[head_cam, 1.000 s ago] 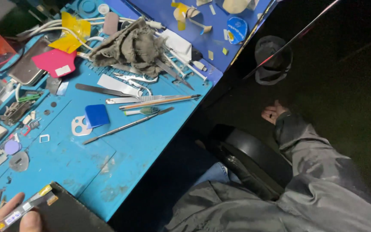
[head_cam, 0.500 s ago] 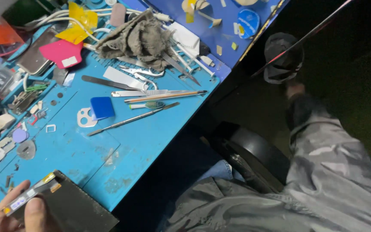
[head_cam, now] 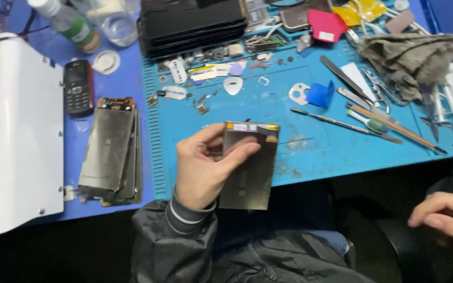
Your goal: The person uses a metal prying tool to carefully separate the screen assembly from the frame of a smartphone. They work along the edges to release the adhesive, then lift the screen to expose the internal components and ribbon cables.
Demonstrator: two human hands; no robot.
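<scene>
1. Holding the screen panel (head_cam: 251, 173) was my left hand (head_cam: 204, 169): thumb across the front face, fingers curled behind the left edge, pinching it approx upright over the near edge of the blue mat (head_cam: 310, 152).
2. Panel's top edge w/ the yellow flex strip sat above the mat; its bottom edge hung past the table edge, over my dark jacket (head_cam: 195, 246).
3. My right hand (head_cam: 446, 217) was low at the right, off the table, fingers loosely curled together & holding nothing, well apart from the panel.
4. Open room: the bare mat patch just right of the panel, up to the long probe tool (head_cam: 342, 123), looked free. Space between the 2 hands was free too, over my lap.
5. Left of the hand, a stack of panels (head_cam: 108, 149) lay on the table near the mat's ribbed left edge, w/ a narrow gap to my knuckles.
6. Farther left a white machine (head_cam: 17, 131) took the table's corner; a small black phone (head_cam: 77, 86) lay beside it.
7. Right end of the mat was crowded: tweezers (head_cam: 344, 77), a blue pick (head_cam: 320, 94), a grey rag (head_cam: 410, 60).
8. At the back edge, a black stack of trays (head_cam: 192, 23) closed off the mat.
</scene>
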